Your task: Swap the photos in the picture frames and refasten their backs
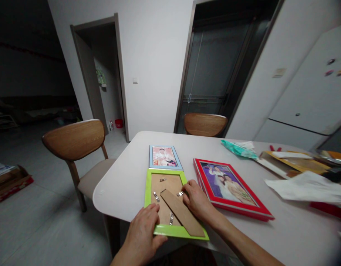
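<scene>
A green picture frame (171, 231) lies face down on the table, its brown backing board (158, 177) and slanting stand leg (181, 214) facing up. Small metal clips (156, 196) sit around the backing. My left hand (144, 231) grips the frame's lower left corner, thumb along the near edge. At the right edge, my right hand (195, 197) has its fingers bent and closed on the rim, by the metal clip (179, 194) there; the fingertips partly cover that spot. Touching the far edge is a light blue picture frame (164, 157), photo side up.
Right of the green frame lies a red picture frame (228, 183) with a photo. Further right are a teal packet (239, 148), white wrapping (306, 186) and cardboard pieces (300, 160). Wooden chairs stand at the left (76, 142) and far side (205, 125) of the white table (120, 177).
</scene>
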The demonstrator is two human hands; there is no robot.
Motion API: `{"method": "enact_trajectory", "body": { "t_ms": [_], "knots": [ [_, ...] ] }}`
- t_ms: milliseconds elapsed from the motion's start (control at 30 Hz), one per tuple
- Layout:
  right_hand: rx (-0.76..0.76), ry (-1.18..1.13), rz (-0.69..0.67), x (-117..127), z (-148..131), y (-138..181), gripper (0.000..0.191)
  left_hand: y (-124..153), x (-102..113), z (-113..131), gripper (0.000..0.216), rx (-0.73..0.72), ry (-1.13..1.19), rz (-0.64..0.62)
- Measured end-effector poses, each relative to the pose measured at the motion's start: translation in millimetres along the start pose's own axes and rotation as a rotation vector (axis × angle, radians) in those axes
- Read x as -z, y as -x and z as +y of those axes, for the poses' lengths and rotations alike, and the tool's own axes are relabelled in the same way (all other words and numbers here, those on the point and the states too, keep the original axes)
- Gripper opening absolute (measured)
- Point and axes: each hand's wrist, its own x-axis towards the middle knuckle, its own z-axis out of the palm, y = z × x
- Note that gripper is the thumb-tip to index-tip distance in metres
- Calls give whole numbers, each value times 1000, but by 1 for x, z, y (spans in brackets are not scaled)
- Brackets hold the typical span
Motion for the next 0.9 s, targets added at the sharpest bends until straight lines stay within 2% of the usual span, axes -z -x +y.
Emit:
{"method": "enact_trajectory", "body": {
  "t_ms": [267,467,700,800,900],
  "knots": [
    [33,-54,-15,5,-1,3,11,-5,7,8,44,29,-40,-56],
    [-2,-65,-15,5,-1,1,16,-8,6,6,56,31,-60,-59],
    [-8,-107,36,4,5,6,22,-6,4,-1,49,10,-9,-26],
    [53,-98,91,5,-9,4,24,-5,3,-2,51,2,4,-21],
    [162,-124,32,2,-35,-3,25,-5,1,-3,56,-2,1,-24]
  ]
}}
